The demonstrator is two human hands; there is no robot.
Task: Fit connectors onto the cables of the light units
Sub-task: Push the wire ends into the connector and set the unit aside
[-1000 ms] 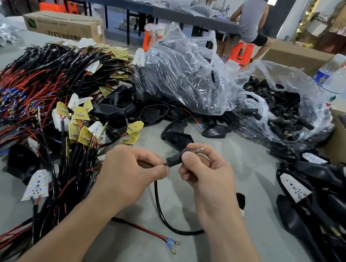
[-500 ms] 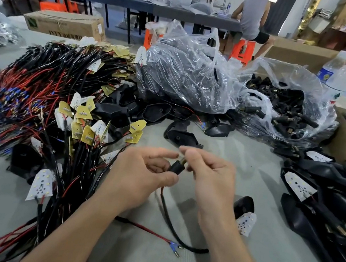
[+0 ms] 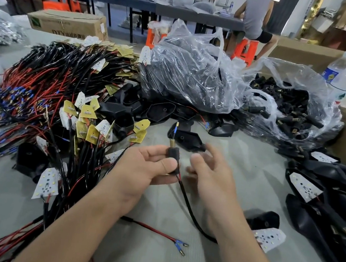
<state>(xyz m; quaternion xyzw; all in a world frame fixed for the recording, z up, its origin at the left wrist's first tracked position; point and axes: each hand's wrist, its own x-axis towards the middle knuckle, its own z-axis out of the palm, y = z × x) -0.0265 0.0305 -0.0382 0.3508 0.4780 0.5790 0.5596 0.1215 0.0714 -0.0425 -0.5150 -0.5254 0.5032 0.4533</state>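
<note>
My left hand [image 3: 144, 167] pinches a small black connector [image 3: 173, 154] upright between thumb and fingers; a brass terminal sticks out of its top and a blue-sleeved wire end rises above it. The black cable [image 3: 188, 207] runs from the connector's bottom, curves under my right wrist and ends at a light unit [image 3: 265, 228] with a white LED board. My right hand [image 3: 208, 171] hovers just right of the connector, blurred, fingers apart, holding nothing.
A big pile of wired LED boards [image 3: 57, 99] fills the left. Black housings [image 3: 339, 206] lie at the right. A clear bag of black connectors [image 3: 291, 112] and another bag [image 3: 191, 71] sit behind. A loose red wire pair [image 3: 160, 235] lies near my arms.
My right hand has let go of the connector and drawn slightly right, fingers spreading. My left hand now holds the connector upright, with the terminals poking out its top.
</note>
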